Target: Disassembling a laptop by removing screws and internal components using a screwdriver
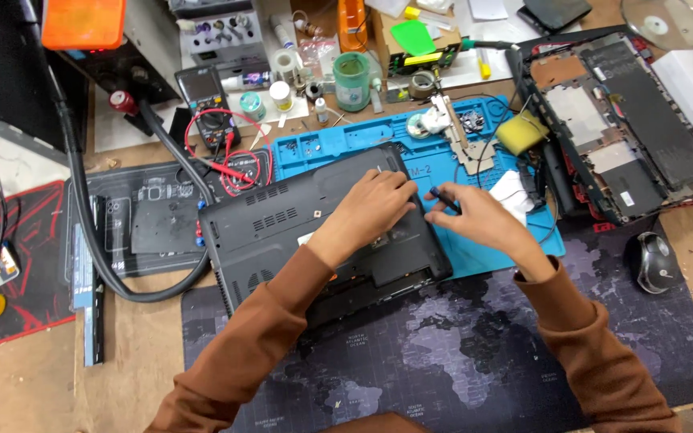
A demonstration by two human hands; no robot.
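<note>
I take the overturned black laptop as my landmark; it lies underside up, which puts its vents and base cover within reach from above

1. Dark desk mat: extends below and to the right of the laptop and carries its near edge, probably to cushion the casing
2. Second, opened laptop chassis: lies well to the upper right of the landmark, its inner boards exposed, set away from the working area
3. Blue repair mat: runs under the far right part of the laptop and beyond it; loose small parts rest on its upper portion
4. Multimeter: sits beyond the upper left corner of the laptop, its red leads coiled between the two
5. Left hand: rests palm down on the right part of the base, fingers curled and pressing on the casing; I judge it steadies the machine. It holds nothing
6. Right hand: hovers just off the laptop's right edge, fingers closed round a slim dark tool, whose tip points towards the left hand's fingertips
7. Computer mouse: lies far right of the landmark, out of the way
</note>
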